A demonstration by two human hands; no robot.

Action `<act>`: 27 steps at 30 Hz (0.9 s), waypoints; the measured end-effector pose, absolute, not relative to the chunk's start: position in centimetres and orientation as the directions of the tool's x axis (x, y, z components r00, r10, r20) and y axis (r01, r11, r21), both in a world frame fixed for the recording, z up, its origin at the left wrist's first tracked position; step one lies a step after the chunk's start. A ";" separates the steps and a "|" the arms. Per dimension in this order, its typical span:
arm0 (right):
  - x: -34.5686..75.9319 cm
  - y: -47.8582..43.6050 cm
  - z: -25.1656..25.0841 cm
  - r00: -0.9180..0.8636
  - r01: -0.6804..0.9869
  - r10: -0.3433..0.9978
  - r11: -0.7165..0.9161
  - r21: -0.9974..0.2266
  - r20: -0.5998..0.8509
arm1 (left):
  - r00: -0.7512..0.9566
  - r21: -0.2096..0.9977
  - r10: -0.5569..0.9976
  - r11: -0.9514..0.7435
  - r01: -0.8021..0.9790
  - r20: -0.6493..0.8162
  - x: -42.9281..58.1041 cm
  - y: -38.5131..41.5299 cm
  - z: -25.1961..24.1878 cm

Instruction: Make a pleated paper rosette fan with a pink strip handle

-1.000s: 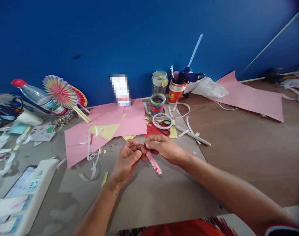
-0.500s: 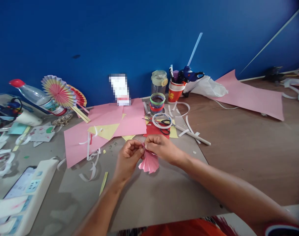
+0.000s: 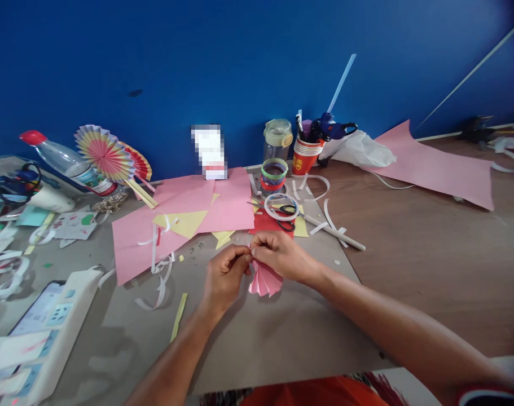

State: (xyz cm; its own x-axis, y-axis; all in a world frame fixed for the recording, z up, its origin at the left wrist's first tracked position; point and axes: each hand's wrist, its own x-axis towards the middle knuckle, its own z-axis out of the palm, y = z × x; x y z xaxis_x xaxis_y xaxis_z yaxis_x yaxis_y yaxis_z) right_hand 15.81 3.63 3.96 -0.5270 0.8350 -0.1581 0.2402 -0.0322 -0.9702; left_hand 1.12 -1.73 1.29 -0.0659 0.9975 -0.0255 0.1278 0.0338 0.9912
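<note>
Both my hands meet over the grey board point(image 3: 257, 338) in the middle of the table. My left hand point(image 3: 224, 277) and my right hand point(image 3: 277, 255) pinch the top of a small pleated pink paper fan point(image 3: 264, 280), whose folds spread downward below my fingers. Both hands are closed on it. Just beyond them lie pink paper sheets point(image 3: 176, 220), yellow paper triangles point(image 3: 183, 221) and a red sheet point(image 3: 266, 221) with black-handled scissors point(image 3: 284, 216) and a white tape ring point(image 3: 281, 206).
A stack of coloured tape rolls point(image 3: 273, 175), a clear jar point(image 3: 277, 140) and a red cup of pens point(image 3: 305, 151) stand at the back. A finished round paper fan point(image 3: 104, 155) and a bottle point(image 3: 66, 164) lie back left. A white power strip point(image 3: 49, 332) and phone sit front left. White paper strips point(image 3: 157, 282) are scattered about.
The pink paper was a closed, narrow folded strip a second ago; it has since fanned out below my fingers. My hands have stayed in nearly the same spot.
</note>
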 end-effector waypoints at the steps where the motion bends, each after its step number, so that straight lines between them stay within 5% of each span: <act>1: 15.8 3.6 4.0 -0.524 0.243 0.838 -0.028 -0.970 -0.155 | -0.062 0.986 0.998 0.025 0.163 -0.015 1.1 -1.8 1.3; 6: 16.0 3.8 3.9 -0.521 0.242 0.842 -0.011 -0.970 -0.139 | -0.003 0.974 1.000 -0.025 0.224 0.026 0.9 -1.8 2.1; 15: 16.0 3.9 3.7 -0.537 0.226 0.831 -0.028 -0.974 -0.148 | -0.070 0.999 0.998 -0.005 -0.033 0.003 1.3 -2.1 1.7; 27: 16.0 3.8 3.8 -0.539 0.243 0.825 -0.038 -0.969 -0.168 | 0.012 0.993 0.995 0.097 0.063 -0.098 0.9 -1.9 1.8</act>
